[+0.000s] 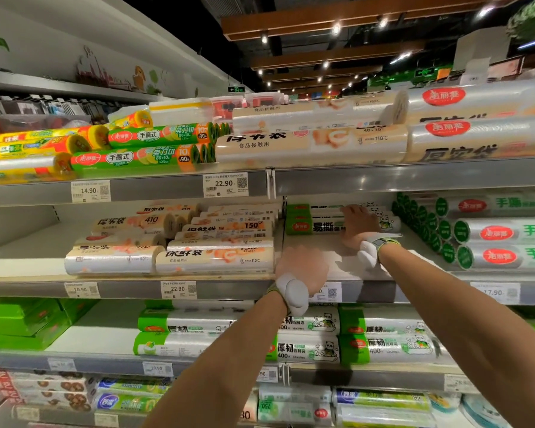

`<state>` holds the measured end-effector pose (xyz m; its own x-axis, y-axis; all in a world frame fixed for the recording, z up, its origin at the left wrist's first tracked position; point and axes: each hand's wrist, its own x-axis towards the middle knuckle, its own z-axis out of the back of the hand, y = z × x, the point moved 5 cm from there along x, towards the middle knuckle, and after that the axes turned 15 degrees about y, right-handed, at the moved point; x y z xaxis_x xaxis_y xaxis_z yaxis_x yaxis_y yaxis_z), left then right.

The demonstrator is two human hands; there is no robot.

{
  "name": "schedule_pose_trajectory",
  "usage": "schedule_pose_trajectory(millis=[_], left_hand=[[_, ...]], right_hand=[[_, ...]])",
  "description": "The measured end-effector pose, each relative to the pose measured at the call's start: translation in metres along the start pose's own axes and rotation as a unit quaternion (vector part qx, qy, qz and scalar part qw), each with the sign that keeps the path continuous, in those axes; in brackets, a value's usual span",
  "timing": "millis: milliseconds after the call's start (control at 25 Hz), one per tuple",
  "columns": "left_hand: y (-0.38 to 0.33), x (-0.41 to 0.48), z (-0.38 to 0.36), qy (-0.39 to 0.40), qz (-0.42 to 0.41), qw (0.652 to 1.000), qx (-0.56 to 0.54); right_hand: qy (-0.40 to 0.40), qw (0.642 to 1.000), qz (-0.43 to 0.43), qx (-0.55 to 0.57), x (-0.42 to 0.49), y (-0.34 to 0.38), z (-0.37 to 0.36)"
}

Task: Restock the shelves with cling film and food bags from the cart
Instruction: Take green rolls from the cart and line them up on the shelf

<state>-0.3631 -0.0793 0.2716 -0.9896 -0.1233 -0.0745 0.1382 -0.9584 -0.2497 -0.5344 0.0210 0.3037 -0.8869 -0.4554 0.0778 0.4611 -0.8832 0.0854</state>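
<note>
A short stack of green-and-white food-bag rolls with a panda print [314, 226] lies deep on the middle shelf [349, 265]. My right hand [359, 225] reaches in and rests on the right part of that stack, fingers laid over the top rolls. My left hand [301, 267] hovers lower and nearer, above the shelf's front edge. It is blurred, its fingers look loosely bent, and nothing shows in it. Both wrists carry white devices on straps. The cart is out of view.
Beige food-bag rolls [213, 259] fill the left bay of the same shelf, and green-capped cling film rolls [488, 233] are stacked on the right. The shelf above [383, 176] overhangs with large rolls. More green rolls [383, 347] lie on the shelf below.
</note>
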Motion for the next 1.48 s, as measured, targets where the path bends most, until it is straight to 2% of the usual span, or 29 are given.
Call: schedule_pose_trajectory(millis=[120,200,280,360,480,560,640,760,880,960,1120,1200,1320,1400,1480], left_hand=[[-0.005,-0.005,0.010,0.019,0.002,1.000,0.001],[-0.012,-0.012,0.020,0.006,-0.005,0.999,-0.032],[-0.023,-0.021,0.029,-0.065,-0.022,0.993,-0.097],[-0.045,-0.032,0.034,-0.148,-0.051,0.967,-0.202],[-0.107,-0.051,0.017,-0.159,-0.127,0.931,-0.304],[-0.147,-0.062,-0.008,-0.126,-0.180,0.917,-0.332],[-0.187,-0.071,-0.058,-0.060,-0.219,0.913,-0.339],[-0.235,-0.081,-0.146,0.037,-0.250,0.913,-0.320],[-0.278,-0.091,-0.227,0.159,-0.254,0.910,-0.287],[-0.295,-0.095,-0.275,0.234,-0.237,0.906,-0.263],[-0.322,-0.091,-0.370,0.390,-0.170,0.883,-0.200],[-0.331,-0.088,-0.418,0.430,-0.168,0.876,-0.139],[-0.341,-0.080,-0.503,0.512,-0.135,0.846,-0.062],[-0.351,-0.071,-0.542,0.509,-0.111,0.853,-0.032],[-0.362,-0.061,-0.579,0.493,-0.116,0.862,-0.003]], right_hand=[[0.034,0.996,0.000,0.086,-0.028,-0.004,0.011],[0.058,0.985,0.001,0.163,-0.054,-0.012,0.012],[0.013,0.969,0.019,0.244,-0.088,-0.021,0.016],[-0.071,0.958,0.057,0.272,-0.134,-0.030,0.024],[-0.112,0.943,0.076,0.304,-0.204,-0.057,0.019],[-0.093,0.934,0.067,0.340,-0.244,-0.081,0.004],[-0.046,0.910,0.025,0.412,-0.290,-0.120,-0.029],[0.029,0.886,-0.047,0.461,-0.352,-0.178,-0.092],[0.085,0.871,-0.126,0.467,-0.405,-0.239,-0.151],[0.124,0.849,-0.186,0.479,-0.437,-0.271,-0.191],[0.186,0.765,-0.324,0.524,-0.511,-0.336,-0.289],[0.226,0.710,-0.381,0.548,-0.545,-0.356,-0.346],[0.281,0.626,-0.429,0.587,-0.580,-0.367,-0.421],[0.289,0.586,-0.457,0.603,-0.592,-0.373,-0.456],[0.283,0.578,-0.485,0.592,-0.594,-0.385,-0.485]])
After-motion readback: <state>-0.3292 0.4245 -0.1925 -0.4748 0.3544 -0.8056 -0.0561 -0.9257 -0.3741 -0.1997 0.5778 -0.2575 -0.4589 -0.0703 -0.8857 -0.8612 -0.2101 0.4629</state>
